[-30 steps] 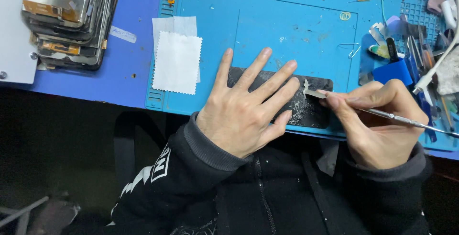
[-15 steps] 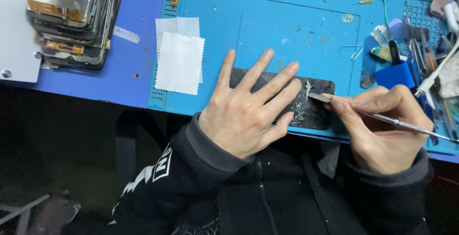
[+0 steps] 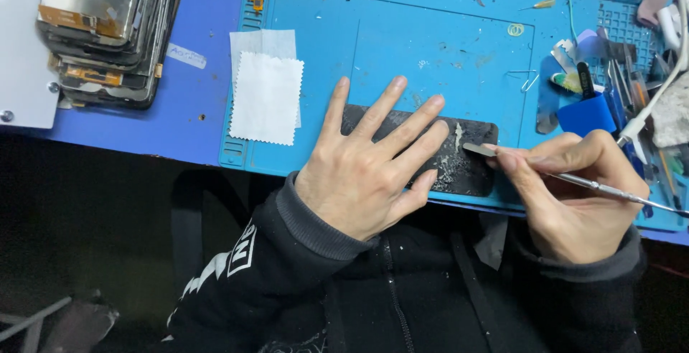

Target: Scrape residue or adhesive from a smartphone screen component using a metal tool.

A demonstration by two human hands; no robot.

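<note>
a stack of phone screens (image 3: pixel 108 30) sits at the far left of the blue counter (image 3: pixel 186 109). next comes a white cloth (image 3: pixel 267 98) on the light blue work mat (image 3: pixel 445 30). the left hand (image 3: pixel 366 170) lies flat, fingers spread, pressing down on a dark phone panel (image 3: pixel 463 159) at the mat's near edge. the right hand (image 3: pixel 574 191) has its grip pinched on a thin metal scraper (image 3: pixel 567 177), blade tip on the panel's right end, amid pale residue. a blue tool holder (image 3: pixel 587 114) stands just behind.
</note>
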